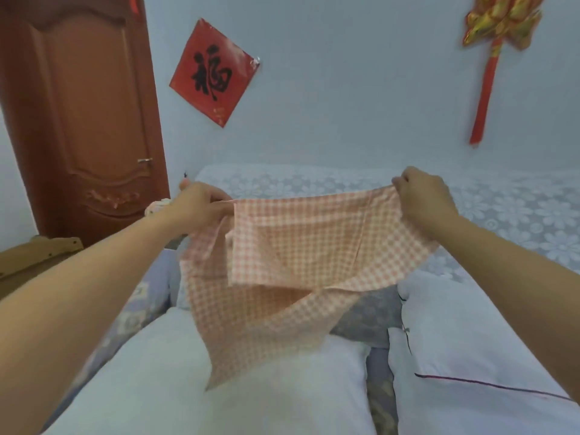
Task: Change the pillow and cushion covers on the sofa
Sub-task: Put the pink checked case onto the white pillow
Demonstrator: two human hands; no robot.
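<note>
A pink-and-white checked cover [301,255] hangs spread in the air between my hands. My left hand [201,205] pinches its upper left corner. My right hand [423,196] grips its upper right edge. The cover's lower part droops onto a bare white pillow [238,390] lying below me at the centre. A second white pillow [464,350] with dark piping lies to the right. Both pillows rest on the sofa [518,215], which is draped in white floral lace.
A pale blue patterned cloth [141,302] lies under my left arm. A brown wooden door [84,120] stands at the left, with a cardboard box [34,262] in front of it. A red paper square [216,73] and a red knot ornament [492,58] hang on the wall.
</note>
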